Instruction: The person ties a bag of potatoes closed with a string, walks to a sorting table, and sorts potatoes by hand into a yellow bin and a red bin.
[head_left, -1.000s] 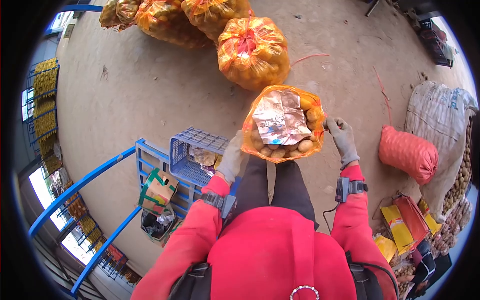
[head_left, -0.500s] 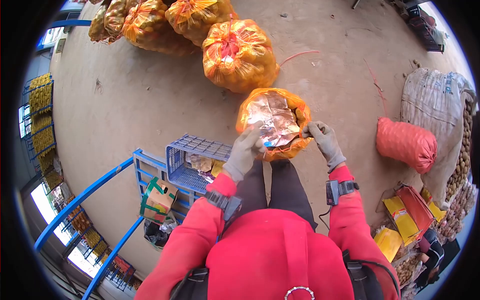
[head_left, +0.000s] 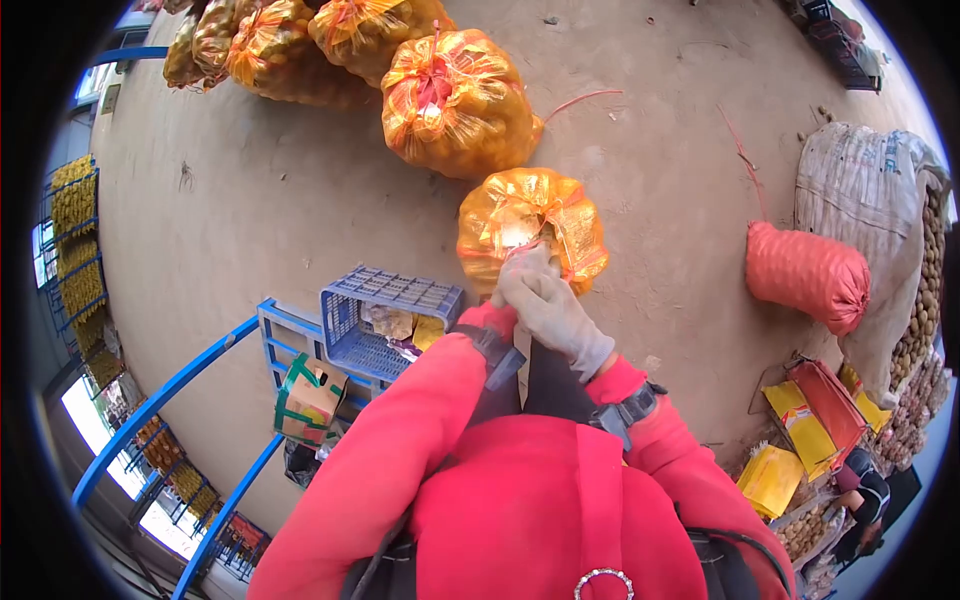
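Note:
An orange mesh bag [head_left: 530, 215] full of potatoes stands on the concrete floor in front of my legs, its mouth gathered shut. Both my grey-gloved hands meet at that gathered neck on the bag's near side. My right hand [head_left: 560, 320] lies on top and grips the bunched mesh. My left hand [head_left: 512, 282] is pressed in beside and partly under it, also closed on the neck. The foil sheet inside is covered by the mesh apart from a small pale patch.
Several tied orange potato sacks [head_left: 455, 100] lie just behind the bag. A blue plastic crate [head_left: 385, 320] and a cardboard box [head_left: 310, 400] sit on a blue rack at my left. A red mesh sack [head_left: 805, 275], a white sack [head_left: 880, 210] and flat yellow and red bags [head_left: 800, 430] are on the right.
The bag's mouth was wide open with the foil sheet showing; my hands came together from both sides and drew the mesh shut over it.

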